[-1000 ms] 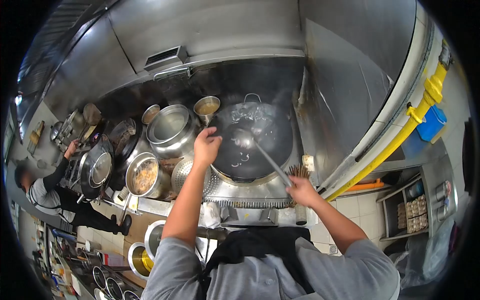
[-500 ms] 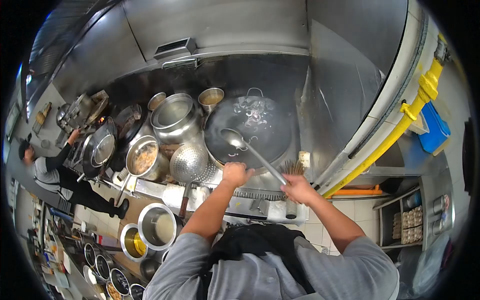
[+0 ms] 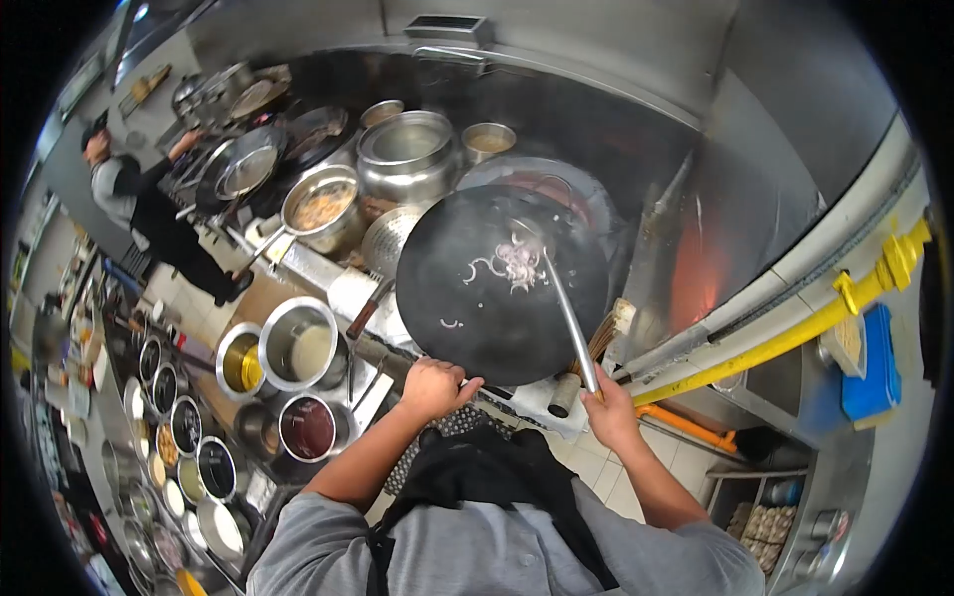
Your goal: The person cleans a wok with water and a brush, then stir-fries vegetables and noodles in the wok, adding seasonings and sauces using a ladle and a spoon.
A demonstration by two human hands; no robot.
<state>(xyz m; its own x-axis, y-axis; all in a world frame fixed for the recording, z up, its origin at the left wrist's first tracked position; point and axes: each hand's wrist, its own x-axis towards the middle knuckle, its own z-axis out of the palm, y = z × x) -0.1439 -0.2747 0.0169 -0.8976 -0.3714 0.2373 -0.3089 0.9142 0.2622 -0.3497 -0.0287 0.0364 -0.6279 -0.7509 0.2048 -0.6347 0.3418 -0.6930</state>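
Observation:
My left hand (image 3: 437, 388) is closed at the near edge of a large black wok (image 3: 447, 288), fingers wrapped on its rim. The wok is raised and tilted off the burner (image 3: 586, 189) behind it. Pale squid-like pieces (image 3: 521, 262) lie in the middle of the wok, with a few scattered to the left. My right hand (image 3: 608, 402) grips the end of a long metal ladle (image 3: 569, 318), whose head reaches in among the pieces and is partly hidden.
Left of the wok stand a large steel pot (image 3: 405, 149), a pan of browned food (image 3: 323, 204) and a perforated skimmer (image 3: 388, 243). Nearer are sauce pots (image 3: 300, 343). A person (image 3: 149, 204) stands at far left. Right are a bamboo brush (image 3: 566, 392) and yellow pipe (image 3: 795, 333).
My left hand has gone from open in the air to the wok's rim. The wok has come up off the burner towards me. The ladle head has moved in among the pieces, and the view has turned.

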